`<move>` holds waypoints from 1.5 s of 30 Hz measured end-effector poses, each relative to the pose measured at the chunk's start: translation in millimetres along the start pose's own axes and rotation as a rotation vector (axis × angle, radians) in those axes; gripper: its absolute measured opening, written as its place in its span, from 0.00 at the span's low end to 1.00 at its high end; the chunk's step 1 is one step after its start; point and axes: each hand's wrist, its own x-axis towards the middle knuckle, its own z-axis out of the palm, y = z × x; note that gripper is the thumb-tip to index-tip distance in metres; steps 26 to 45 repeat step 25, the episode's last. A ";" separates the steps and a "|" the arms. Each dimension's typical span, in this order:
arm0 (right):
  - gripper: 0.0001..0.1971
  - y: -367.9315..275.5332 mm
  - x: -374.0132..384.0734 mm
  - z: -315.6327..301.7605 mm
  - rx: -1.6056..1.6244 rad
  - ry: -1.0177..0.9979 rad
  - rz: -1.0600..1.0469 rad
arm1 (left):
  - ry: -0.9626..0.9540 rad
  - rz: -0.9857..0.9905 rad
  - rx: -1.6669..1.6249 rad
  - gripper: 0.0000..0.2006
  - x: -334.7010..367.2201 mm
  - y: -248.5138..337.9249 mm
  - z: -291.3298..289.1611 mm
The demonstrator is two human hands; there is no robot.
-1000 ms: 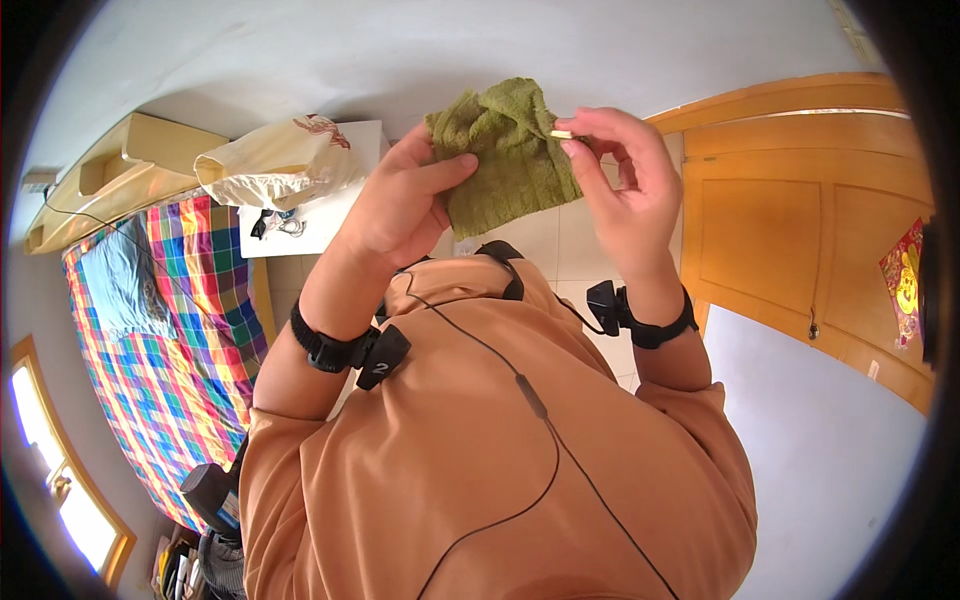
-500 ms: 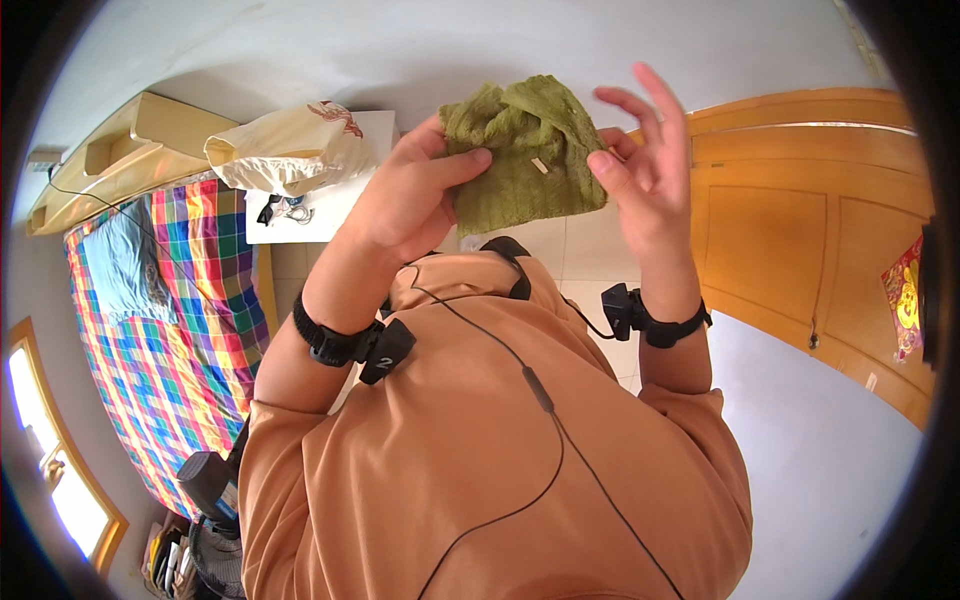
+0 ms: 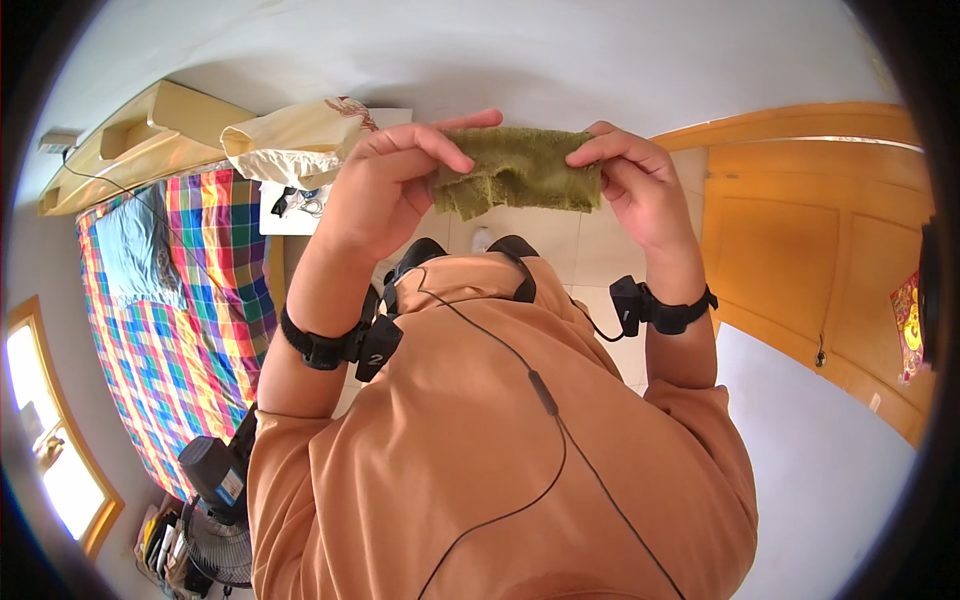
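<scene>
Left fingers (image 3: 455,160): thumb and forefinger pinched on the upper left edge of an olive-green cloth (image 3: 520,180); remaining fingers curled behind it. Right fingers (image 3: 600,152): pinched on the upper right edge of the same cloth, the others folded below.

Olive-green cloth: small terry-like piece, fuzzy nap, held stretched flat between the two hands in front of the chest; lower left corner hangs a little below the rest. It is in the air, touching nothing but the fingers.

Left hand (image 3: 385,190): raised, back of hand toward the camera, forearm rising from a black wrist strap (image 3: 335,345) with a small black unit. Right hand (image 3: 645,195): raised level with the left, wrist carrying a black band (image 3: 655,308). Both forearms come up from an orange shirt (image 3: 500,450) crossed by a thin black cable (image 3: 545,395).

Room: pale tiled floor (image 3: 590,260) below the cloth; bed with multicoloured checked cover (image 3: 200,320) at left; cream bag (image 3: 295,145) on a white table (image 3: 290,210); wooden door (image 3: 800,250) at right; black fan (image 3: 215,520) at lower left; window (image 3: 50,470) at far left.
</scene>
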 end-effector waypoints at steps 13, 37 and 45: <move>0.20 -5.7 64.9 55.2 -0.223 -0.170 0.024 | 0.254 -0.357 0.152 0.22 -17.7 3.1 -14.5; 0.22 39.8 165.8 168.9 -0.895 -0.396 -0.640 | 0.196 -0.031 -0.381 0.20 -50.5 59.6 -139.3; 0.22 39.8 165.8 168.9 -0.895 -0.396 -0.640 | 0.196 -0.031 -0.381 0.20 -50.5 59.6 -139.3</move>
